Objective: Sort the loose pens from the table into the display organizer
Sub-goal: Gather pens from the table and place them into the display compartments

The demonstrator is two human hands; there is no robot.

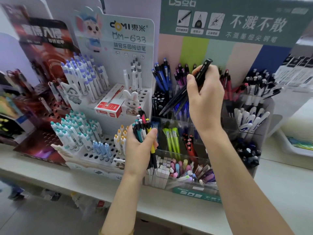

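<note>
My left hand [139, 148] grips a bundle of mixed pens [144, 128], teal, pink, yellow and black, upright in front of the displays. Higher up, my right hand [205, 97] holds a few black pens [183, 94] slanted down to the left, their tips over the black-pen compartment [158, 102] of the clear display organizer [264, 116]. Other compartments of the organizer hold blue, magenta, red, white, green and dark pens.
A white peg-hole pen stand [118, 39] with purple, teal, blue and yellow capped pens stands to the left, with a red and white pen box [110, 106] on it. A dark red stand [40, 68] lies further left. A white tray [294, 146] sits at the right on the counter [169, 200].
</note>
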